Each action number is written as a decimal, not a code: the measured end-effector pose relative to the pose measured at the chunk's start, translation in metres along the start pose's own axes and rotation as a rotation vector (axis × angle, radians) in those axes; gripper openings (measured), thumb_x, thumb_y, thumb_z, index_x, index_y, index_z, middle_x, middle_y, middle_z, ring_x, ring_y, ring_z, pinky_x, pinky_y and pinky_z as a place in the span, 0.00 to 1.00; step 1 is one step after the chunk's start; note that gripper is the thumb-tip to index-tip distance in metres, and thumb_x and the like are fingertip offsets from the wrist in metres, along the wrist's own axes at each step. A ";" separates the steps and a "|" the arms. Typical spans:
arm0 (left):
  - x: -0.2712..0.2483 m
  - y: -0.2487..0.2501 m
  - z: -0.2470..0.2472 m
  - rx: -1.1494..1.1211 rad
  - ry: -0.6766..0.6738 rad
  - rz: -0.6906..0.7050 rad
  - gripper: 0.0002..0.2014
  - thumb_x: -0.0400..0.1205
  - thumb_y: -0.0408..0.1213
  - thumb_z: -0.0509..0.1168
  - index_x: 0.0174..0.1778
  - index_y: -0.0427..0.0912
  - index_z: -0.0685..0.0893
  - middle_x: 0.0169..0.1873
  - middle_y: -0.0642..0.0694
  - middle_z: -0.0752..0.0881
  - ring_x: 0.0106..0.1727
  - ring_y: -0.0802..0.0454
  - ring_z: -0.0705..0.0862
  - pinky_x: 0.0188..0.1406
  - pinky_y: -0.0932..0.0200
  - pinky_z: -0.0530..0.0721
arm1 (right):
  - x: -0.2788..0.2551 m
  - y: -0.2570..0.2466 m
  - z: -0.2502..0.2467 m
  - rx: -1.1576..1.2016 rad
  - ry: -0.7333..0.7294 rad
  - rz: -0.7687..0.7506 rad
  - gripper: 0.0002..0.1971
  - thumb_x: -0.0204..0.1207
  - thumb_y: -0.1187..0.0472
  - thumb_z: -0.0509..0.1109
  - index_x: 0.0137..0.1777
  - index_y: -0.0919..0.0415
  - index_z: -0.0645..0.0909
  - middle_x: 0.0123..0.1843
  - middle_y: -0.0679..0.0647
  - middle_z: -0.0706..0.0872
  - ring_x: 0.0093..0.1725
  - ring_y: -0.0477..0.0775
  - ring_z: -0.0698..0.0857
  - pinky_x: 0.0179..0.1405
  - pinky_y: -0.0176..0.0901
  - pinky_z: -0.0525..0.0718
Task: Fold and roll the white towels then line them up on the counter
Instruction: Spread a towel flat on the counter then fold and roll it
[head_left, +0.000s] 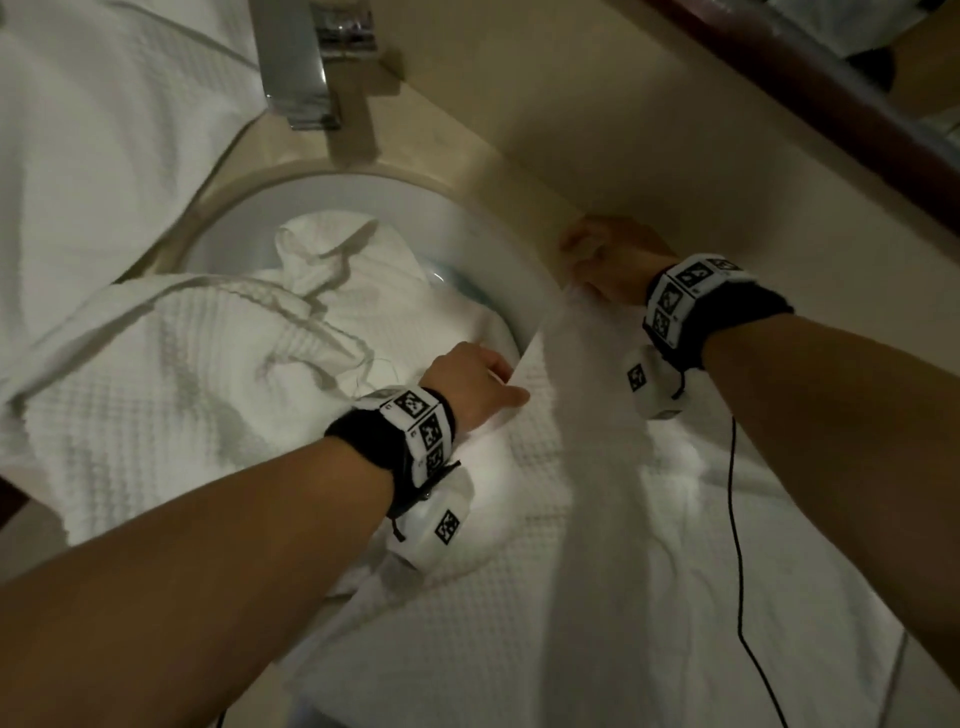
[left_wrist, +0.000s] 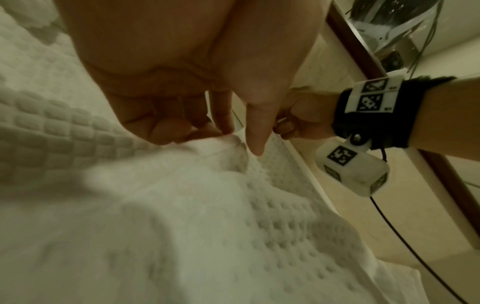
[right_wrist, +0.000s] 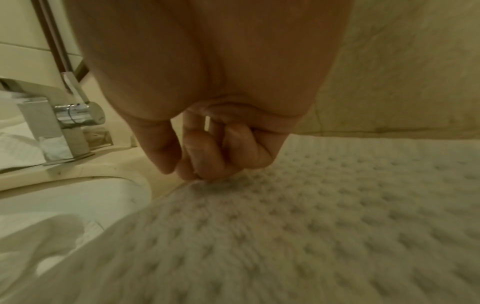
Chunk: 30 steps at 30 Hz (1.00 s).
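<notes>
A white waffle-weave towel (head_left: 597, 545) lies spread over the beige counter (head_left: 597, 130) in front of me, its left part over the sink's rim. My left hand (head_left: 483, 374) pinches the towel's far edge near the sink; in the left wrist view the thumb and fingers (left_wrist: 221, 127) close on a raised fold of towel (left_wrist: 182, 205). My right hand (head_left: 602, 254) grips the far right corner of the same edge on the counter. In the right wrist view its curled fingers (right_wrist: 207, 156) hold the towel (right_wrist: 311, 226) at its edge.
More white towels (head_left: 208, 353) lie heaped in and over the round white sink (head_left: 467, 218), and another (head_left: 93, 130) covers the counter at the back left. A chrome tap (head_left: 317, 62) stands behind the sink. A dark wooden mirror frame (head_left: 810, 93) borders the counter at the right.
</notes>
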<state>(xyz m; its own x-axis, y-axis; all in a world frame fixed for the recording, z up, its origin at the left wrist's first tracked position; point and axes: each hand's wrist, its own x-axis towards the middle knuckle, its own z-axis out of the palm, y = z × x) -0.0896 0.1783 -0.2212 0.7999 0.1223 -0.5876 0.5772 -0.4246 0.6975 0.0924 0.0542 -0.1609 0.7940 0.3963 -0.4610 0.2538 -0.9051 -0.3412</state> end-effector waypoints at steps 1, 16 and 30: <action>0.000 0.002 0.001 0.006 0.003 0.015 0.10 0.77 0.49 0.76 0.46 0.47 0.89 0.43 0.49 0.88 0.50 0.49 0.87 0.52 0.59 0.83 | 0.000 0.001 0.000 -0.016 0.026 0.002 0.13 0.78 0.58 0.70 0.62 0.49 0.83 0.63 0.52 0.86 0.61 0.57 0.85 0.59 0.49 0.84; 0.004 0.014 0.017 -0.102 0.110 0.108 0.11 0.78 0.48 0.73 0.37 0.46 0.85 0.30 0.53 0.84 0.36 0.52 0.82 0.41 0.59 0.81 | -0.009 0.024 -0.004 0.007 0.303 0.139 0.09 0.78 0.52 0.71 0.49 0.58 0.82 0.54 0.57 0.88 0.55 0.58 0.86 0.49 0.41 0.77; -0.063 0.115 0.084 -0.054 -0.425 0.362 0.16 0.83 0.41 0.70 0.32 0.46 0.73 0.24 0.48 0.79 0.26 0.49 0.76 0.31 0.57 0.79 | -0.129 0.098 -0.052 0.136 0.404 0.149 0.13 0.79 0.73 0.60 0.56 0.65 0.85 0.47 0.52 0.83 0.48 0.49 0.77 0.32 0.29 0.71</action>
<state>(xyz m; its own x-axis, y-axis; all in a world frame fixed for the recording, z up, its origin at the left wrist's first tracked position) -0.0868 0.0467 -0.1380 0.8187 -0.3996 -0.4124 0.2945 -0.3242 0.8990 0.0431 -0.0934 -0.0919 0.9752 0.1470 -0.1657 0.0670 -0.9087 -0.4120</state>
